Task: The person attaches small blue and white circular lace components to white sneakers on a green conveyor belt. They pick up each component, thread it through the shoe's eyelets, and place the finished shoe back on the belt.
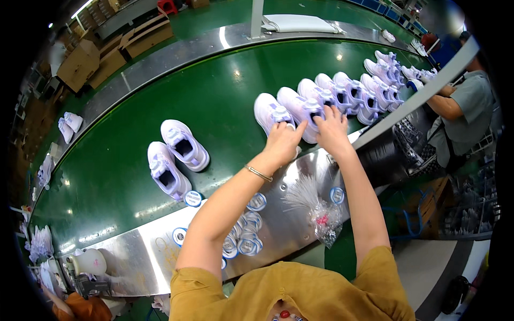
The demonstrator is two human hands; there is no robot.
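While the left hand [284, 142] bends its fingers over the heel of the end white-lilac shoe [266, 109], the right hand [333, 132] reaches, fingers part-spread, over the neighbouring shoes [292, 104]; grip of either: cannot tell. Both lie on the green belt [230, 107]. Separate pair [175, 134] stands left. Near-side metal ledge [134, 262]: round blue-rimmed labels [249, 244], clear plastic strands [301, 195].

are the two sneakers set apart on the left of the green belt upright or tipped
Upright: both sneakers stand on the green conveyor belt with their dark foot openings facing up.
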